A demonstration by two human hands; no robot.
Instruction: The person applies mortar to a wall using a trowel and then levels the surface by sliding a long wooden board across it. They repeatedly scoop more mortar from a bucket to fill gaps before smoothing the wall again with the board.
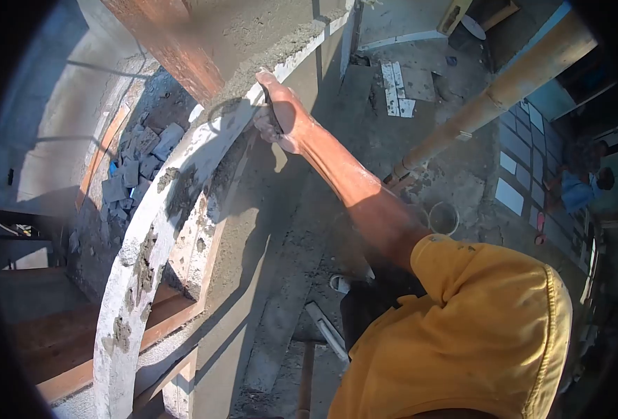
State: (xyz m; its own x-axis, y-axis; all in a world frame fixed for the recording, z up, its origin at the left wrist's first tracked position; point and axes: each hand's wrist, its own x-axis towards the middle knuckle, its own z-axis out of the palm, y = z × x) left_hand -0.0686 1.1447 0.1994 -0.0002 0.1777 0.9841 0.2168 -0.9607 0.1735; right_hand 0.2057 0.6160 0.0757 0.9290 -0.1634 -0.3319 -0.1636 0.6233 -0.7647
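My right hand (284,119) reaches out to the upper edge of a curved white strip (131,269) smeared with grey mortar. Its fingers are closed round a thin dark object that I cannot make out, and the thumb points up along the edge. A grey piece hangs just below the fingers. Wet mortar (253,77) lies beside the strip, next to a reddish wooden post (173,49). The hand looks coated in grey-white material. My left hand is not in view.
A bamboo pole (490,101) slants across the upper right. Broken grey pieces (131,164) lie beyond the curve. White tiles (396,87) lie on the floor. Wooden beams (71,377) cross at lower left. Another person (581,188) is at the far right.
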